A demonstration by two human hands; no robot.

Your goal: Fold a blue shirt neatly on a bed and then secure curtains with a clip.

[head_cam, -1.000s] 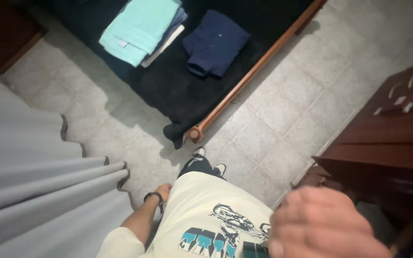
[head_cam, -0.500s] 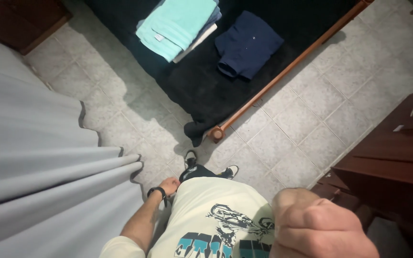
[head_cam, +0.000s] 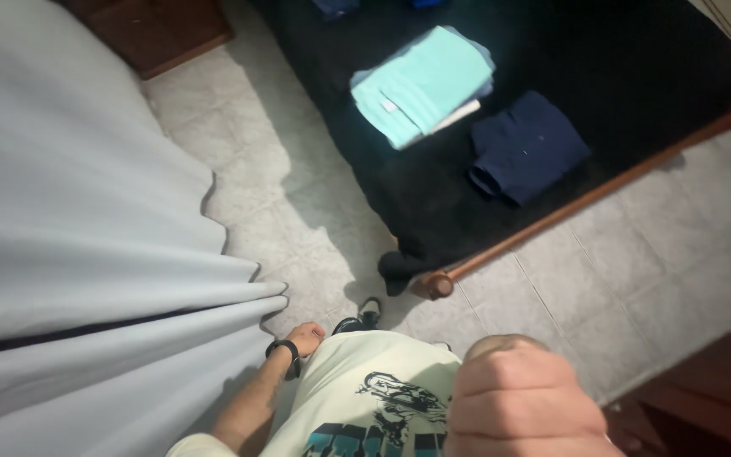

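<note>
Grey fabric, a broad sheet hanging in soft folds, fills the left side of the view from top to bottom. Beyond it a bed with a black cover and a wooden rail runs across pale floor tiles. On the cover lie a folded stack of clothes topped in mint green and, just beside it, a folded navy garment. A cream printed T-shirt covers the person's front. The right hand, close to the camera and blurred, is curled into a fist; whether it grips anything cannot be told. The left hand, with a black wristband, hangs loosely curled at the fabric's lower edge, near the hip.
</note>
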